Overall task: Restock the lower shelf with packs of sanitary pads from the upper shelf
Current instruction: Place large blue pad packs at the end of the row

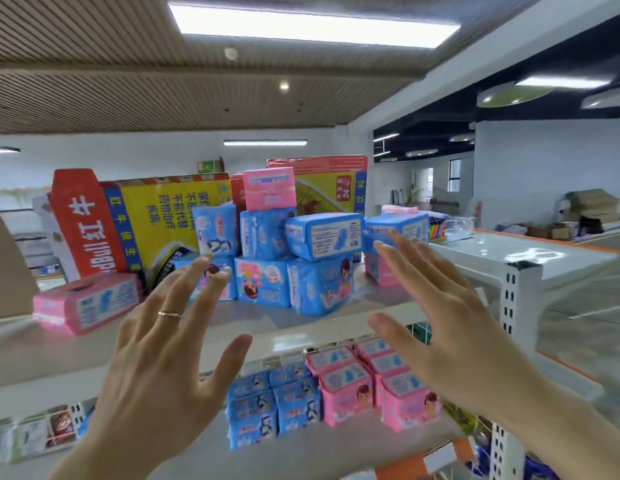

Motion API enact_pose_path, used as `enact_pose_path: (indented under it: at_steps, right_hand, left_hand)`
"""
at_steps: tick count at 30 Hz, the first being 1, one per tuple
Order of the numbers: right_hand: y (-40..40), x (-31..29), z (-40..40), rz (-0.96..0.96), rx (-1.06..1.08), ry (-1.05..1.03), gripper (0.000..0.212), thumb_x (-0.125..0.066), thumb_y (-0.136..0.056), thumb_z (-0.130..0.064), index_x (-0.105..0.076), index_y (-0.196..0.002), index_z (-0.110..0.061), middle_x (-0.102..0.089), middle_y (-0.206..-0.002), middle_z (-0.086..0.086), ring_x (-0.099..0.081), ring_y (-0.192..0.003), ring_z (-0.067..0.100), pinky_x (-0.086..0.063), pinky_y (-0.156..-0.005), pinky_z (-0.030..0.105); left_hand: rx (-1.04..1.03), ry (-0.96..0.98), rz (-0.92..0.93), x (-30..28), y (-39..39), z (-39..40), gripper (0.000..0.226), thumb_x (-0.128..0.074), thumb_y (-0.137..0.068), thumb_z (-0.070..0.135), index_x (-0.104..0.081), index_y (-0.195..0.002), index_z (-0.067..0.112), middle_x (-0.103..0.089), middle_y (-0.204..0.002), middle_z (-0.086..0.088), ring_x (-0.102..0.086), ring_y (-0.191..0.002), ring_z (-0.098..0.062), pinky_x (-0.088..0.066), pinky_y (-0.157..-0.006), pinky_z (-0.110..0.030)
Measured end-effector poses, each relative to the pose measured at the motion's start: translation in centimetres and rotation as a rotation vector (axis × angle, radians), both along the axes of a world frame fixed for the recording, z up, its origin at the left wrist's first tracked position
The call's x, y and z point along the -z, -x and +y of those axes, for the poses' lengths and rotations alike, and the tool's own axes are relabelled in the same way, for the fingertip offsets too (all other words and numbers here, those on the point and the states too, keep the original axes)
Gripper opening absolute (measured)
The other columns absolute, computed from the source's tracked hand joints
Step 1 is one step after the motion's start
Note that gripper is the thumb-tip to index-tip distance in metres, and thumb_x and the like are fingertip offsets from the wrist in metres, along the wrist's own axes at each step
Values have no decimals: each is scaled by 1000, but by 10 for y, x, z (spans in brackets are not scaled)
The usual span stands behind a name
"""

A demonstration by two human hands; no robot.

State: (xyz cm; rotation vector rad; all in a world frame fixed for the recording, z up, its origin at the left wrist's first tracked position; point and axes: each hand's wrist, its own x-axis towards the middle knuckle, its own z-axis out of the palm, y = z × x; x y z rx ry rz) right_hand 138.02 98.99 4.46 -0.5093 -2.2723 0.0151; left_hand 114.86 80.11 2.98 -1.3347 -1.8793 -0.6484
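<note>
The head camera is looking forward and slightly down from close before the upper shelf, at its level.

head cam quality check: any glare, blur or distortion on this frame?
Head view: wide-angle bending curves the upper shelf edge and ceiling lines; ceiling light panel is blown out; glare on the white shelf top at right; left hand and right hand, both open, slightly soft with motion blur; stacked blue packs readable, print soft.
</note>
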Motion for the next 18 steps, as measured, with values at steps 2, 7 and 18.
enact_pose_path:
  at_steps: [2,7,18]
  right_hand:
    - [-9,5,7,-12,28,-17,71,-20,-84,-80,20,-141,-66,18,-155,-37,16,-148,-5,2,-121,30]
    - [-8,3,26,-34,72,6,71,-16,-83,-83,18,-142,-63,16,-159,-30,18,-150,-1,4,-122,35]
    - [46,-5,77,-30,92,34,81,-21,-85,-79,-5,-156,-43,6,-164,-17,12,-147,4,1,-124,42]
  left_hand:
    - [10,-7,16,-1,-3,6,71,-38,-90,61,-41,-149,23,-29,-163,0,-35,-144,-30,-36,-105,-59]
    - [57,-49,-3,-12,-5,35,69,-36,-92,62,-42,-149,24,-29,-162,0,-29,-148,-28,-33,-107,-61]
    - [135,-24,102,-26,32,112,69,-36,-94,62,-45,-148,20,-29,-163,-5,-29,-147,-33,-28,-108,-61]
